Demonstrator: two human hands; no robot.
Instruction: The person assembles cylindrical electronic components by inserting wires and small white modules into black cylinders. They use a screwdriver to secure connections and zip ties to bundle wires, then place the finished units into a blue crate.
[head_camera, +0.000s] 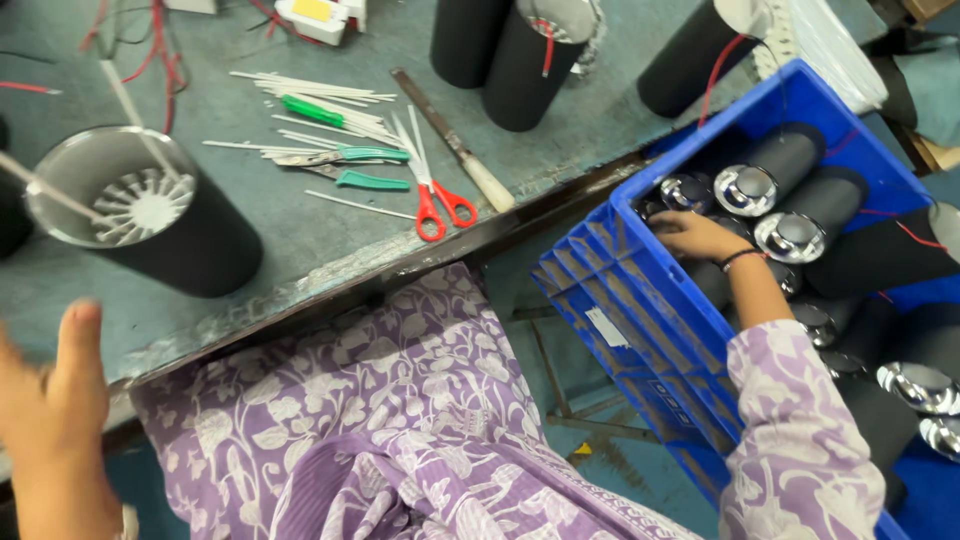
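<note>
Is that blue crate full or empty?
Nearly full: the blue crate holds many black cylinders with shiny metal caps, lying on their sides. The right hand reaches in among them.

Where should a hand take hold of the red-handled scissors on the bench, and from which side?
Take the red-handled scissors by the two red loops, coming from the near edge of the bench. The loops point toward the person and lie clear, while the closed blades run back among the white sticks.

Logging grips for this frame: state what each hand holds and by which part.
Left hand is open and holds nothing. Right hand reaches into the blue crate among the black cylinders; whether it grips one cannot be told.
</note>
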